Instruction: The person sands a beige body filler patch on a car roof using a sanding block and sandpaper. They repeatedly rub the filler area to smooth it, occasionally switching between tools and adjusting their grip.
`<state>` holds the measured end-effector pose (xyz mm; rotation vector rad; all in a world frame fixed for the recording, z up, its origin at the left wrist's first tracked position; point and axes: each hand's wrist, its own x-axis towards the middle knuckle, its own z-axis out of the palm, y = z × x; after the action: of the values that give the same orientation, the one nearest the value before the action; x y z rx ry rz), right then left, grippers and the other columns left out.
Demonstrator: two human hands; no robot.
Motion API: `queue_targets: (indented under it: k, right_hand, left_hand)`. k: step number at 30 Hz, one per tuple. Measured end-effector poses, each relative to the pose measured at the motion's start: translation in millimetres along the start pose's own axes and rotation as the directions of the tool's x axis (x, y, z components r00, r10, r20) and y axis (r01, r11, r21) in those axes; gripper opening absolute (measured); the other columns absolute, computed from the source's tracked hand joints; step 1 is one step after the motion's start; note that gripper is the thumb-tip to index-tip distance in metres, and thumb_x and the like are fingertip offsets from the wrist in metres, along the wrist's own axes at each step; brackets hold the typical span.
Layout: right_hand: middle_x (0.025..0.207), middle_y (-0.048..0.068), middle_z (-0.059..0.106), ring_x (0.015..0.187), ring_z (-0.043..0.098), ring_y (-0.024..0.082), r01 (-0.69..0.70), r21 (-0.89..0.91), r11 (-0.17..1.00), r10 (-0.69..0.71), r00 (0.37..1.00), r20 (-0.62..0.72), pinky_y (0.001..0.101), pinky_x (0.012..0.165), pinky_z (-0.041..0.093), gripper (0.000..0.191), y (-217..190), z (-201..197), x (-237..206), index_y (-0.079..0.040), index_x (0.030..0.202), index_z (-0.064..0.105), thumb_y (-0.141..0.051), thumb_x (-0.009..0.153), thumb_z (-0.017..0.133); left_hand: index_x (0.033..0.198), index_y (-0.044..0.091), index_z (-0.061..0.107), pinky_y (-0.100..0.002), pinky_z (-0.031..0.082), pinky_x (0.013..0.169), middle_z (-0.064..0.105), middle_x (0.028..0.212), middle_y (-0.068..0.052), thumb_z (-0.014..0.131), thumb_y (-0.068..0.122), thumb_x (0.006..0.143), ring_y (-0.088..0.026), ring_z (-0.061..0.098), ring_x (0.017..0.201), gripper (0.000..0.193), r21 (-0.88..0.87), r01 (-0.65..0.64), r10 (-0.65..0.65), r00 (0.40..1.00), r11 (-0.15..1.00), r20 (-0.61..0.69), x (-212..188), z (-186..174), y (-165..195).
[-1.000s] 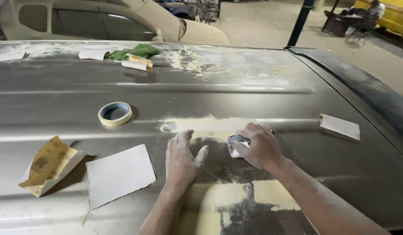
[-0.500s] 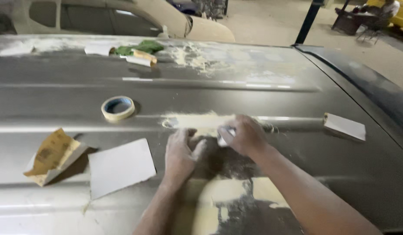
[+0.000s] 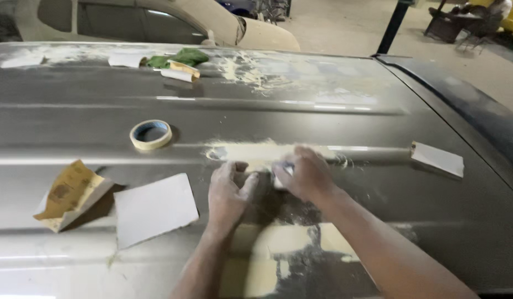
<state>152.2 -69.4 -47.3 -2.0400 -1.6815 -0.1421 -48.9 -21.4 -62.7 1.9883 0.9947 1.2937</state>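
**Hand position on the filler patch, vehicle roof panel**

The pale filler patch (image 3: 267, 152) lies along a raised rib near the middle of the grey roof panel (image 3: 323, 111), with powdery residue around its edges. A second, larger pale filler area (image 3: 278, 243) sits nearer the camera, between the two forearms.

The right hand (image 3: 303, 174) is curled, knuckles up, at the near edge of the patch. Its fingers are closed around a small pale sanding piece (image 3: 281, 176), of which only a sliver shows at the thumb side; what kind of piece it is cannot be told. The forearm runs in from the lower right, low over the panel.

The left hand (image 3: 229, 191) lies flat, palm down, fingers together and pointing away from the body, thumb spread toward the right hand and nearly touching it. It grasps nothing. Both hands are dusted pale.

A white sheet of sandpaper (image 3: 154, 209) lies just beside the left hand, and a folded tan sheet (image 3: 71, 194) beyond it. A roll of masking tape (image 3: 150, 134) lies flat farther back on the left. A white sanding block (image 3: 438, 159) rests well apart to the right. A green cloth (image 3: 179, 57) lies at the far edge.
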Motion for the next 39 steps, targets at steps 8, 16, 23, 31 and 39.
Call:
queue_targets:
  k: [8,16,23,31,39]
  right_hand:
    - [0.106,0.016,0.069,0.107,0.064,0.034,0.051,-0.081,0.995,-0.057,0.995,-0.076,0.0516,0.099,0.049,0.039,-1,5,5,-0.009,0.1,0.08,-0.043,0.086,0.069]
    - [0.108,0.013,0.07,0.107,0.065,0.032,-0.017,-0.038,0.999,0.017,1.0,-0.006,0.0472,0.099,0.051,0.036,-8,2,6,-0.011,0.1,0.08,-0.044,0.087,0.07]
    - [0.102,0.014,0.07,0.106,0.066,0.034,0.063,0.005,0.998,-0.063,0.998,-0.028,0.0483,0.095,0.051,0.036,3,5,-2,-0.01,0.097,0.08,-0.042,0.082,0.074]
    - [0.098,0.014,0.07,0.099,0.066,0.033,0.047,0.008,0.999,-0.046,0.996,-0.076,0.0473,0.092,0.052,0.037,1,-9,-6,-0.007,0.095,0.078,-0.042,0.083,0.074]
    - [0.099,0.017,0.069,0.096,0.066,0.034,0.092,-0.099,0.991,-0.106,0.984,-0.144,0.0478,0.089,0.054,0.037,19,-3,-4,-0.009,0.094,0.079,-0.045,0.087,0.071]
  left_hand:
    - [0.108,0.003,0.07,-0.043,0.05,0.091,0.072,0.102,-0.014,0.077,0.025,0.083,-0.031,0.064,0.103,0.033,0.022,-0.044,0.043,0.999,0.999,0.015,3,-2,5]
    - [0.103,0.004,0.071,-0.044,0.048,0.094,0.072,0.1,-0.014,0.076,0.023,0.082,-0.032,0.064,0.103,0.029,0.064,-0.081,0.077,0.995,0.995,0.055,0,-1,4]
    - [0.104,0.004,0.071,-0.043,0.05,0.092,0.072,0.101,-0.014,0.075,0.023,0.083,-0.033,0.064,0.103,0.029,-0.005,-0.115,0.115,0.993,0.993,-0.005,-1,-1,3]
    - [0.105,0.004,0.07,-0.044,0.05,0.091,0.073,0.103,-0.013,0.076,0.023,0.081,-0.032,0.065,0.102,0.031,-0.008,-0.078,0.078,0.997,0.997,0.016,0,-3,2]
    - [0.102,0.005,0.072,-0.044,0.05,0.093,0.073,0.102,-0.013,0.077,0.024,0.082,-0.032,0.065,0.102,0.027,0.001,-0.109,0.109,0.994,0.994,0.03,-4,1,3]
